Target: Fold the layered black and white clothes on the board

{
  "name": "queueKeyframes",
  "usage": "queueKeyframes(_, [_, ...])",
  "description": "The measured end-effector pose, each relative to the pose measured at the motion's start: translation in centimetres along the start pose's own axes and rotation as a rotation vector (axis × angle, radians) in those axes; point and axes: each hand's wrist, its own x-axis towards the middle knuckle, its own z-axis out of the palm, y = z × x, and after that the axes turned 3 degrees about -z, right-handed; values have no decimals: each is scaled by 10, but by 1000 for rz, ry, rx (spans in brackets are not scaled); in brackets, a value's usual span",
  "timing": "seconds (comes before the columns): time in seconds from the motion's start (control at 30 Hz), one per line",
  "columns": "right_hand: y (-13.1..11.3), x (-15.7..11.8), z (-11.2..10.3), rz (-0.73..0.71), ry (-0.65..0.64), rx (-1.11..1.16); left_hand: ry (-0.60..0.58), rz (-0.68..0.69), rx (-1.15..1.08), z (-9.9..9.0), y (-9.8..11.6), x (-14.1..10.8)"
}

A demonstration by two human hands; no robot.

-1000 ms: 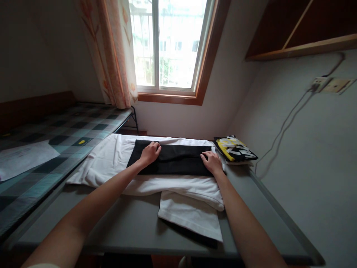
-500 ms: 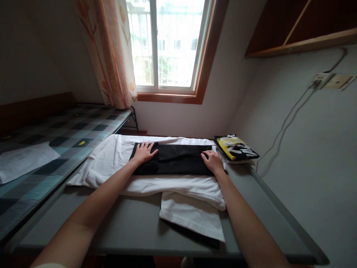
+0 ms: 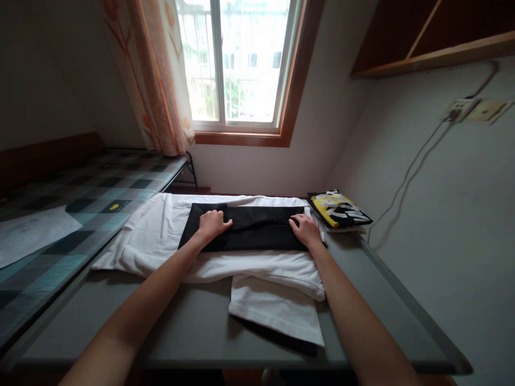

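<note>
A long black folded cloth [image 3: 257, 230] lies across a white shirt-like garment [image 3: 137, 236], spread on the grey table. My left hand [image 3: 213, 222] is on the black cloth's left part, fingers curled into it and thumb pointing right; the fingertips are hidden. At the cloth's right end rests my right hand [image 3: 308, 230], its fingers slightly bent and thumb apart, touching both the black cloth and the white fabric. A white sleeve-like flap [image 3: 276, 308] with a black underside hangs toward me from the garment's near edge.
A folded black, yellow and white garment [image 3: 340, 209] sits at the table's far right corner. The grey table [image 3: 181, 321] meets a checked mattress [image 3: 132, 185] on the left, where a sheet of paper [image 3: 36, 233] lies. A cable [image 3: 406, 177] runs down the right wall.
My left hand went from spread flat to curled fingers. The black cloth's left end now reaches farther left. My right hand stays in place; the view shifts slightly.
</note>
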Motion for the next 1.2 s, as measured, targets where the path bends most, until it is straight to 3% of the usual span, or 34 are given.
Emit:
queueKeyframes(0.2, [-1, 0, -1, -2, 0, -6, -199, 5, 25, -17, 0, 10])
queueKeyframes(0.43, [-1, -1, -3, -5, -5, 0, -138, 20, 17, -12, 5, 7])
queueKeyframes(0.6, [0, -1, -2, -12, -3, -6, -140, 79, -17, -12, 3, 8])
queueKeyframes(0.83, [0, 0, -1, -6, -3, -10, -139, 63, -68, -10, 13, 8])
queueKeyframes(0.93, [0, 0, -1, -5, -10, -7, -52, 46, -110, -14, 6, 12])
queueKeyframes(1.07, [0, 0, -1, -2, -10, -2, 228, -36, -94, -15, -17, 21])
queueKeyframes(1.13, [0, 0, -1, -4, -8, -4, 260, -82, -104, -9, -28, 24])
queueKeyframes(1.2, [-1, 0, -1, -7, -9, -7, 208, -90, -103, 1, -36, 26])
